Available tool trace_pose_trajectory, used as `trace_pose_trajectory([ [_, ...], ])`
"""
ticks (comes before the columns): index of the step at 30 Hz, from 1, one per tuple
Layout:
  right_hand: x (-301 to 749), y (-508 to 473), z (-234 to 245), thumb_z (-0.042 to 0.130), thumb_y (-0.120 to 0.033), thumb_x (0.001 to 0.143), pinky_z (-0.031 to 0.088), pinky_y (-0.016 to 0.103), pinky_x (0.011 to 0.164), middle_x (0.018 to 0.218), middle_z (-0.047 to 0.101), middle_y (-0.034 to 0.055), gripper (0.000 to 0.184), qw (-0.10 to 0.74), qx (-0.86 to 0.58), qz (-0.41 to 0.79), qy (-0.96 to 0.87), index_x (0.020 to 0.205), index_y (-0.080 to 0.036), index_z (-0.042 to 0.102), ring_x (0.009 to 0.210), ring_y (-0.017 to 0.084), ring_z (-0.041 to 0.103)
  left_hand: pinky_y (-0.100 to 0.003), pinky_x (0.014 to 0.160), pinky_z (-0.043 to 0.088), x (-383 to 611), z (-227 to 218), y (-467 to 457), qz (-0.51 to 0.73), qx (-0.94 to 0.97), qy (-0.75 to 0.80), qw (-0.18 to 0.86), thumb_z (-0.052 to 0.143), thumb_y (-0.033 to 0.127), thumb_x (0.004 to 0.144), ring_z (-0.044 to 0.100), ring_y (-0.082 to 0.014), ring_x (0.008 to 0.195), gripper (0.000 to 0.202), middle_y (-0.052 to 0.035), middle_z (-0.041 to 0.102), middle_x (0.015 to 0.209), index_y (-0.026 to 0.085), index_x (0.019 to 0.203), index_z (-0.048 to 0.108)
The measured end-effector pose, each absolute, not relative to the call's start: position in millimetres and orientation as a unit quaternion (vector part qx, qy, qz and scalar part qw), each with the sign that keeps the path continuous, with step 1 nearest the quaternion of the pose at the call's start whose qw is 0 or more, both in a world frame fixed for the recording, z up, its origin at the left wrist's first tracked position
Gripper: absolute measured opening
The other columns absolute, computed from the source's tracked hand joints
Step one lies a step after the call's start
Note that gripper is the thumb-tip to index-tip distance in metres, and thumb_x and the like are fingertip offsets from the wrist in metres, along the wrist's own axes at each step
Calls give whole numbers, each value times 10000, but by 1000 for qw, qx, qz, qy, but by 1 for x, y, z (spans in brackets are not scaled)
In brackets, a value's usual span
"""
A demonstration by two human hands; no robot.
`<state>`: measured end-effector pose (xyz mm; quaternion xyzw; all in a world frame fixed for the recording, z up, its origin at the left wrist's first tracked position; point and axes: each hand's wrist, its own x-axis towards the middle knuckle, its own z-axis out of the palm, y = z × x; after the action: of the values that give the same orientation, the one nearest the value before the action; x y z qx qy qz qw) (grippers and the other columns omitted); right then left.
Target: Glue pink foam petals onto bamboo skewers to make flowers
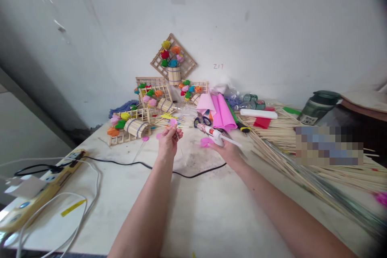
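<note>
My left hand (168,139) is raised over the white table (193,209), fingers pinched on a small pink paper flower (173,122) at its fingertips. Just right of it, my right hand (228,150) is wrapped round a white glue gun (215,134) whose nozzle points left toward a loose pink paper piece (206,142) on the table. The two hands are a short gap apart. The gun's black cord (181,172) runs left across the table under my forearms.
Stick-built frames with coloured paper flowers (130,127) crowd the back left, one hanging on the wall (173,61). Pink paper sheets (222,112), scissors (202,121) and bottles lie behind. A heap of bamboo sticks (302,145) fills the right. A power strip (45,181) sits at left.
</note>
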<state>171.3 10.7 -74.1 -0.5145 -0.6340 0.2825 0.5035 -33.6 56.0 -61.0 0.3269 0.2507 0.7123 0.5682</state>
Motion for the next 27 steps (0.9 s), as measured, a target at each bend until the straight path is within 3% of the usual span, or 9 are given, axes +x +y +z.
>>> trace_pose_trajectory([
  [5,168,-2,-59,647,-351,655,423,259,517,617,588,-1,239,524,-422,435,-598,789,-155,627,532,124,499,-196,513,434,-25,-68,54,660,330,267,620,725,211,602,548,-80,494,192,-9,588,559,111,727,619],
  [9,174,0,-64,630,-360,686,438,271,539,509,541,5,256,532,-371,478,-592,558,-146,569,503,121,501,-195,515,432,-21,-70,53,638,344,264,637,711,214,625,547,-78,504,185,-10,587,558,108,755,633],
  [14,179,2,-64,638,-370,687,410,249,450,515,541,-6,239,533,-363,501,-577,683,-134,598,443,107,479,-200,491,411,-19,-73,52,611,375,261,646,695,220,647,547,-87,489,154,-20,599,563,114,738,630],
  [20,174,-4,-52,522,-467,758,373,221,397,568,554,17,362,505,-374,469,-620,614,-136,555,399,71,437,-204,477,385,-18,-75,52,586,398,266,653,689,242,655,544,-91,470,167,-18,597,552,121,752,627],
  [27,172,-5,-53,454,-531,779,350,212,380,678,592,43,409,488,-413,437,-633,756,-133,546,379,60,430,-209,480,382,-15,-76,52,579,401,275,655,699,248,643,537,-90,465,179,-14,592,548,118,733,615],
])
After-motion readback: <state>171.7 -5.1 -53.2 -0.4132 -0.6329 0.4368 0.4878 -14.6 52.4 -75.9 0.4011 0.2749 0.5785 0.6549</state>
